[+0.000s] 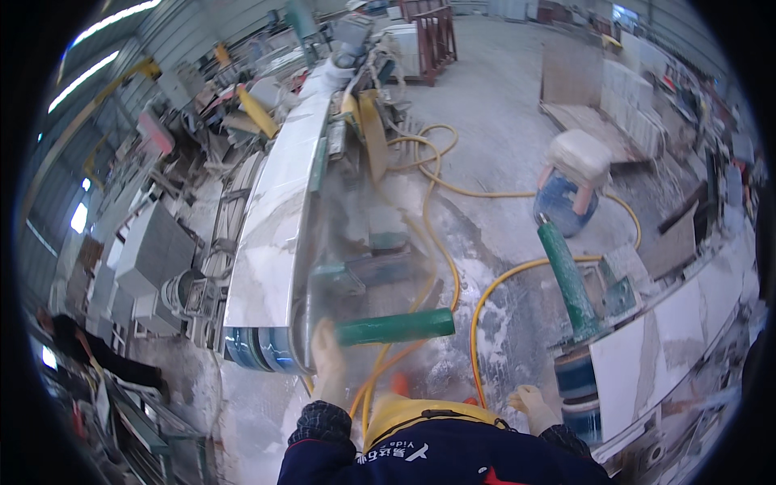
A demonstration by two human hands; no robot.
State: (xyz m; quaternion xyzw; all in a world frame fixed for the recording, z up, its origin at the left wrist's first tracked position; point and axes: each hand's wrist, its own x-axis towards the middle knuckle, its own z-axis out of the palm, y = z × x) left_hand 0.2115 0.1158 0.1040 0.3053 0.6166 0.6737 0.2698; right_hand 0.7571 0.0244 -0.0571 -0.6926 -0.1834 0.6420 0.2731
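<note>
Your left hand (327, 356) is raised at the near end of a long white slab (267, 250) with grey veining, its fingers at the slab's right edge and just beside the left end of a green tube (396, 326). The view is hazy there, so you cannot tell from this angle whether those fingers close on anything or only rest against the edge. The slab lies lengthwise on your left, running away from you, with blue rounded bands (259, 349) beneath its near end; the tube sticks out rightward, across the space in front of you. Your right hand (529, 400) hangs low on the other side with its fingers loosely curled, and seems to hold nothing; it is near the blue drums (579, 396) under a second white slab (671, 356). Another green tube (568, 279) rises at a slant beside that slab. Yellow hose (485, 303) loops over the dusty floor (485, 89), passing near a blue barrel (563, 204) topped by a pale wrapped pad (579, 156). You wear a yellow apron (432, 410) below a dark blue jacket (436, 457).
</note>
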